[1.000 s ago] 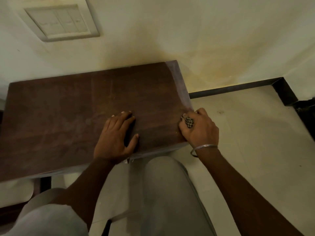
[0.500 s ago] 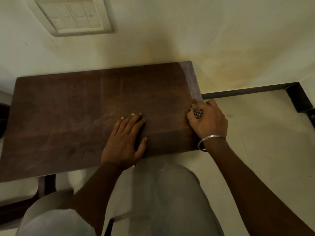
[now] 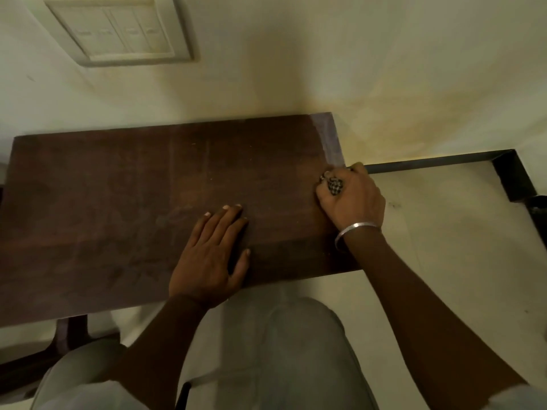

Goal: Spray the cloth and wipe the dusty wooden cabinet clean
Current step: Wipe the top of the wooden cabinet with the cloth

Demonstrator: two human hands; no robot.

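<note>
a: start at the right hand [image 3: 352, 196]. what is it doing?

b: it sits at the right edge of the dark brown wooden cabinet top [image 3: 118, 208], toward the far corner, fingers curled tight around a small bunched black-and-white checked cloth [image 3: 334, 184]. only a knot of fabric shows between the knuckles. a plain silver bangle [image 3: 356, 229] rides the wrist.

a: and the left hand [image 3: 211, 255]?

b: flat on the wood near the front edge, palm down, fingers together and stretched out, thumb apart. it grips nothing. i judge it is steadying the top.

a: how should the wipe be done well?

b: i'd spread the cloth wider, since balled up so small it touches little wood. press evenly, follow the right edge strip, then work leftward in overlapping passes, moving the left hand off each patch before the cloth reaches it.

a: how does the cabinet look?

b: a long rectangular slab set against the cream wall [image 3: 296, 69], running from the far left to the middle right. the surface is dull, with faint pale streaks and blotchy smears, and a lighter greyish band along the far right edge. i take that for dust, so much looks left to do. whether the cloth is damp, i cannot tell; no spray bottle is visible.

a: further out?

b: a cream switch plate [image 3: 118, 28] on the wall at far left, pale floor tiles [image 3: 444, 247] to the right.
</note>
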